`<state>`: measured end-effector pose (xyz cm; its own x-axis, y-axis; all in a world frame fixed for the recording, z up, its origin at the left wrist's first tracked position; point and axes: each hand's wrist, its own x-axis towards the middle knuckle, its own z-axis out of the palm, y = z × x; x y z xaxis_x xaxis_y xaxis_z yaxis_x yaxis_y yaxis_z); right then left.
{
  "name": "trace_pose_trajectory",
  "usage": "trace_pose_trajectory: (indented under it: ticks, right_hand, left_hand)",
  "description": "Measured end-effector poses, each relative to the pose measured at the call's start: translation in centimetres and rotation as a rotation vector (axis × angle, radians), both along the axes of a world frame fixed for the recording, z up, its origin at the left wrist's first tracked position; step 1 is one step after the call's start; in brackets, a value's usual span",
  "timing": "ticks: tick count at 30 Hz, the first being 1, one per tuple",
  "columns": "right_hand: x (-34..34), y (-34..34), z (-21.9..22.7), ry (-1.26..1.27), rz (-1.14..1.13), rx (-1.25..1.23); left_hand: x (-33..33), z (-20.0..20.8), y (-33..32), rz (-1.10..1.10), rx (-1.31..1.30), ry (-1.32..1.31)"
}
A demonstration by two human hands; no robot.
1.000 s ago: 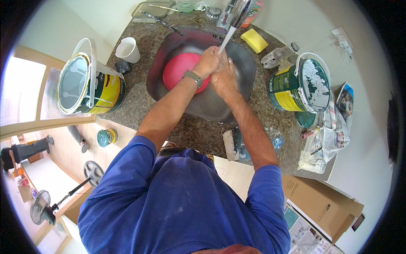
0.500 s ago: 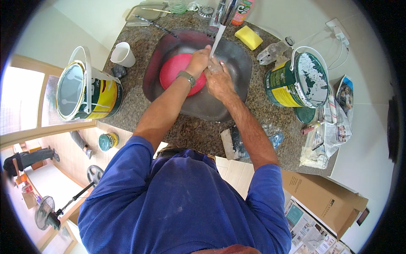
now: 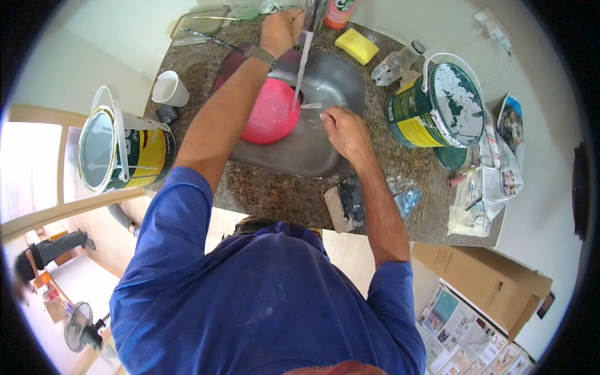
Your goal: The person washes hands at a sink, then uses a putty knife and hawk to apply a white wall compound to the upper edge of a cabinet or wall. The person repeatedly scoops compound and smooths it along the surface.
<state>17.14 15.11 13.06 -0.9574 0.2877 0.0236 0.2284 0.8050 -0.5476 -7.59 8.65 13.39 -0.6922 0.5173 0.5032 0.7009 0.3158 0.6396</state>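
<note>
While the bare left hand [image 3: 281, 32], fingers curled, is up beside the shiny metal tap [image 3: 315, 17], the bare right hand [image 3: 347, 134] hangs well apart from it over the grey metal sink [image 3: 312, 153], its fingers bent inward. Whether the left grips the tap, or the right holds anything, I cannot tell. Running water [image 3: 303, 70] falls between the hands, and the round pink plastic bowl [image 3: 270, 119] sits in the sink, left of the right hand. Beyond that hand lies a yellow rectangular sponge [image 3: 357, 46].
</note>
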Motion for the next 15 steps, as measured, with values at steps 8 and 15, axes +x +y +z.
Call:
trace_pose_trajectory:
  ticks: [8,15]
  right_hand:
    - [1.3,0.5,-3.5,0.197,0.049,0.049]
    - [1.7,-0.3,-2.1,0.028,-0.086,0.025]
  left_hand:
    - [-6.3,-6.7,-3.9,-0.52,0.348,-0.47]
    - [5.8,-6.6,-9.9,0.117,-0.075,-0.245]
